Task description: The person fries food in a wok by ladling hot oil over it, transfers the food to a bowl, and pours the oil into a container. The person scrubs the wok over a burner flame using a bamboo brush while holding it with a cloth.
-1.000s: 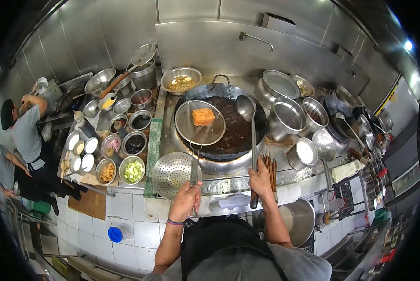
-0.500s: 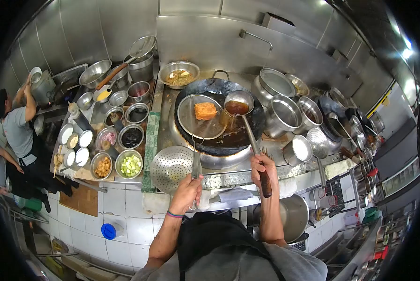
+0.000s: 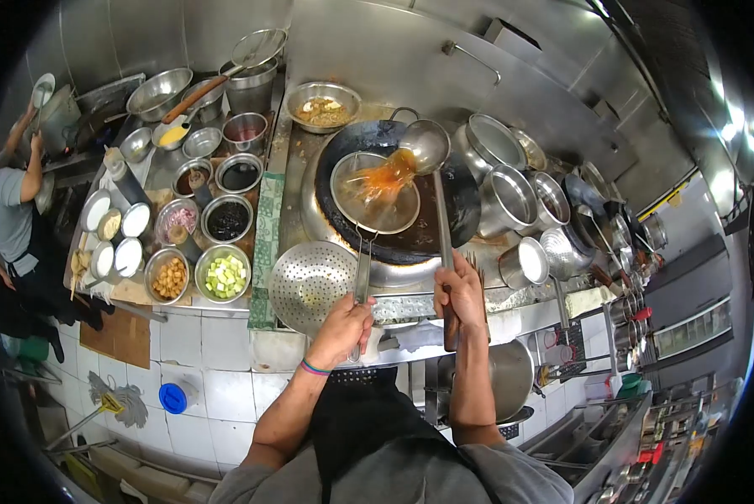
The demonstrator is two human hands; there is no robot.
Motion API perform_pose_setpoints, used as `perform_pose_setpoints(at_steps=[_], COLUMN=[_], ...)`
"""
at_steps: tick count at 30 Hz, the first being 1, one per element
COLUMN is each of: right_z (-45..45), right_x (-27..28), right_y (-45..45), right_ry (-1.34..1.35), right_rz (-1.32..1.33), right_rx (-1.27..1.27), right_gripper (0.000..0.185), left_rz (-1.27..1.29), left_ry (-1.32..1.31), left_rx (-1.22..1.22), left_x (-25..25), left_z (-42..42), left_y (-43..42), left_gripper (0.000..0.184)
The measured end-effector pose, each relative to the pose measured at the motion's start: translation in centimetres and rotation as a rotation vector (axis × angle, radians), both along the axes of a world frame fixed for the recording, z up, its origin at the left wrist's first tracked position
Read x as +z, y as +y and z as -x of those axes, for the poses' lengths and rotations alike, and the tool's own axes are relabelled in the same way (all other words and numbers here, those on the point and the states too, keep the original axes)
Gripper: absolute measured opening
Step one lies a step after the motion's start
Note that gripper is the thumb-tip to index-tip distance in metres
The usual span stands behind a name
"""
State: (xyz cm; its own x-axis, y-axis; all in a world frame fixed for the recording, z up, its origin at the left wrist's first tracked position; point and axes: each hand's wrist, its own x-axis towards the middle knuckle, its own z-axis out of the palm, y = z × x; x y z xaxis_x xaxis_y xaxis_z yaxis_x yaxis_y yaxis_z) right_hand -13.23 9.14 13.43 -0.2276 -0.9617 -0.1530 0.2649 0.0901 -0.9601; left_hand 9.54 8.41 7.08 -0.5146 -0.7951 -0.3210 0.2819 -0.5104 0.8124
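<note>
My left hand [image 3: 343, 329] is closed around the handle of a round wire strainer [image 3: 352, 206], which rests over the dark wok [image 3: 343, 144]. A long ladle [image 3: 428, 148] is gripped in my right hand [image 3: 462, 294], its bowl tipped above the strainer's right side. Orange-brown liquid [image 3: 385, 178] streams from the ladle into the strainer and splashes. The golden fried block there is blurred by the splash. Dark liquid [image 3: 423, 231] lies in the wok below. Beside my left hand is a perforated skimmer [image 3: 301, 281].
Bowls of chopped green pieces [image 3: 225, 275], brown cubes [image 3: 168, 279] and dark sauce [image 3: 227, 220] stand at left. Steel pots [image 3: 508, 197] crowd the right. A bowl of food [image 3: 322, 109] sits behind the wok. Another person [image 3: 11, 202] works at far left.
The ladle has tipped left and its liquid now pours over the fried block, which was plainly visible before. The strainer sits slightly further right in view, and the camera view has shifted.
</note>
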Motion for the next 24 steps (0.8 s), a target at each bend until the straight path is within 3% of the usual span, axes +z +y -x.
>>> perform_pose_setpoints(at_steps=[5, 8, 9, 12, 15, 18, 22, 23, 24], right_z=[-0.6, 0.2, 0.4, 1.8, 1.5, 4.4, 4.5, 4.6, 4.7], right_x=[-2.2, -3.4, -3.7, -4.4, -2.4, -3.9, -2.0, -2.0, -1.7], right_y=[0.9, 2.1, 2.3, 3.4, 4.5, 5.1, 5.0, 4.9, 4.7], right_ry=[0.394, 0.381, 0.352, 0.205, -0.206, -0.696, -0.828, -0.876, -0.862], right_rz=[-0.033, -0.074, -0.065, -0.098, -0.089, -0.017, 0.045, 0.082, 0.081], right_rx=[-0.195, -0.235, -0.258, -0.175, -0.241, -0.156, -0.017, 0.001, 0.017], right_gripper=[0.052, 0.053, 0.043, 0.022, 0.002, 0.004, 0.008, 0.023, 0.021], left_rz=[-0.018, -0.003, -0.001, 0.000, -0.007, -0.008, 0.013, 0.012, 0.013], left_ry=[0.018, -0.003, -0.001, 0.000, -0.001, 0.004, -0.003, 0.000, -0.005], left_rx=[0.012, 0.011, 0.013, 0.015, 0.026, 0.031, 0.039, 0.042, 0.047], left_x=[-0.3, -0.2, -0.4, -0.8, -0.5, 0.0, 0.1, 0.1, 0.2], left_z=[0.1, 0.2, 0.3, 0.8, 1.0, 1.2, 1.2, 1.3, 1.4], left_y=[0.0, 0.1, 0.1, 0.3, 0.4, 0.4, 0.5, 0.6, 0.7], left_gripper=[0.016, 0.015, 0.016, 0.017, 0.017, 0.018, 0.018, 0.018, 0.018])
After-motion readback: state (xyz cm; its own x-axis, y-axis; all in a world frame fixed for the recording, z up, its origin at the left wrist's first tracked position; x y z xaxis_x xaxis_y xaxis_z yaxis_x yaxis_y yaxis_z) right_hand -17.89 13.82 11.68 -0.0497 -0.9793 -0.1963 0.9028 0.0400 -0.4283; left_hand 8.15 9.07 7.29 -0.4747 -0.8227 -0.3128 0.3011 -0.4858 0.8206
